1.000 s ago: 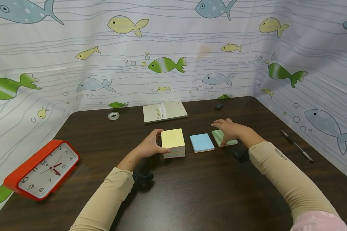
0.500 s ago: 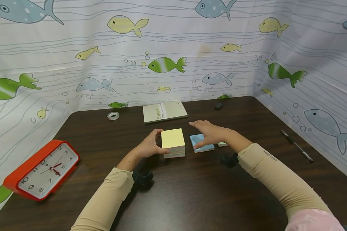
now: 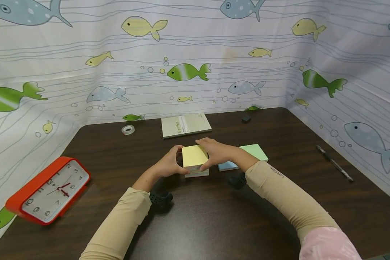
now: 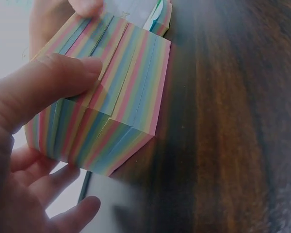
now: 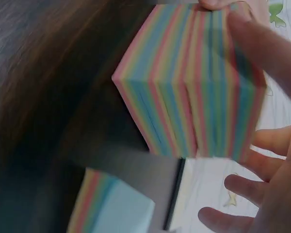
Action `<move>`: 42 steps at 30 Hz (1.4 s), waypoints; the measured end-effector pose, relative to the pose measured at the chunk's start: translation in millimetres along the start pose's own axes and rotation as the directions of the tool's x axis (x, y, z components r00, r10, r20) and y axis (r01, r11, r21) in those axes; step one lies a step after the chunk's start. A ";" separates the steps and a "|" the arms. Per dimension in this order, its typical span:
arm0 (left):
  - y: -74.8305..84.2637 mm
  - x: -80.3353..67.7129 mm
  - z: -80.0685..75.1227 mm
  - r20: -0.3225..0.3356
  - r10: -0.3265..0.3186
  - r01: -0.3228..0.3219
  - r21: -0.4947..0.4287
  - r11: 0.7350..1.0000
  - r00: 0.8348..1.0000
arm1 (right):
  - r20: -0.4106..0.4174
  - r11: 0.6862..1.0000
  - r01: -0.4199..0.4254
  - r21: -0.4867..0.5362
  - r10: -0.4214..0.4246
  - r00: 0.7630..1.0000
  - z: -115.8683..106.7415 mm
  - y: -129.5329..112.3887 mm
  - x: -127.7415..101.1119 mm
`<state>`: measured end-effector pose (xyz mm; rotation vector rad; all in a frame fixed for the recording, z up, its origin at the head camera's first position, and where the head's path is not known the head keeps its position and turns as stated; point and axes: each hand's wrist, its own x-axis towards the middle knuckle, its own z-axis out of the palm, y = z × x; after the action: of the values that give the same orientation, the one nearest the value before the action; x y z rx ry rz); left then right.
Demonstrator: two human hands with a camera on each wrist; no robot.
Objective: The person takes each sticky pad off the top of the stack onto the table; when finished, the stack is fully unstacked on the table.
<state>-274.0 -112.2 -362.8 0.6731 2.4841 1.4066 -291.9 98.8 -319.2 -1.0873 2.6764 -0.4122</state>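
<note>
Now both the left hand (image 3: 167,167) and the right hand (image 3: 215,153) pinch the striped note block (image 3: 195,161) from opposite sides, a blue pad (image 3: 228,165) just beside the right hand.

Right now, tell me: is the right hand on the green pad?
No. The right hand grips the yellow block; the green pad lies untouched beside it.

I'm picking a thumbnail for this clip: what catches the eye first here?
Both hands, the left hand and the right hand, grip a striped block of sticky notes mid-table. A red clock leans at the table's left edge, and fish-patterned curtains surround everything.
</note>
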 end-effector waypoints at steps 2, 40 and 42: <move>-1.4 1.1 1.1 -0.001 0.010 -0.010 0.006 1.000 1.000 | 0.006 1.000 -0.011 -0.015 0.011 1.000 3.5 -0.7 3.7; -1.1 -1.3 -0.3 -0.042 -0.010 0.015 0.133 0.991 0.999 | -0.090 0.996 -0.090 0.024 0.092 0.992 -3.2 30.1 -20.8; -1.5 0.1 0.1 -0.036 -0.009 0.013 0.141 0.990 0.999 | -0.108 0.994 -0.097 0.047 0.101 0.989 -3.3 35.4 -26.6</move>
<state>-274.5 -112.7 -364.1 0.6658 2.6299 1.2581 -297.1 142.4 -325.4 -0.9413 2.7900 -0.5207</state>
